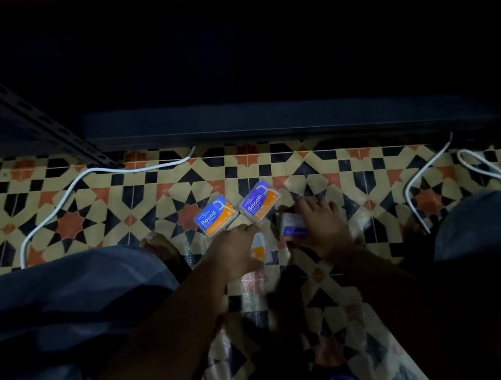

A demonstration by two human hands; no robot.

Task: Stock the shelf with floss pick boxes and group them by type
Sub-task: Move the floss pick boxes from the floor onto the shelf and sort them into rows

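- Lying flat on the patterned floor (95, 221), the "Round" box (215, 214) and the "Smooth" box (259, 200) are set side by side, just beyond both hands' fingertips.
- A blurred orange-and-white box (258, 247) is held under the left hand (238, 251), fingers curled round it.
- A purple box (293, 225) is gripped by the right hand (321, 228).

left box (215, 214): "round" | right box (259, 201): "smooth" | small print unreadable
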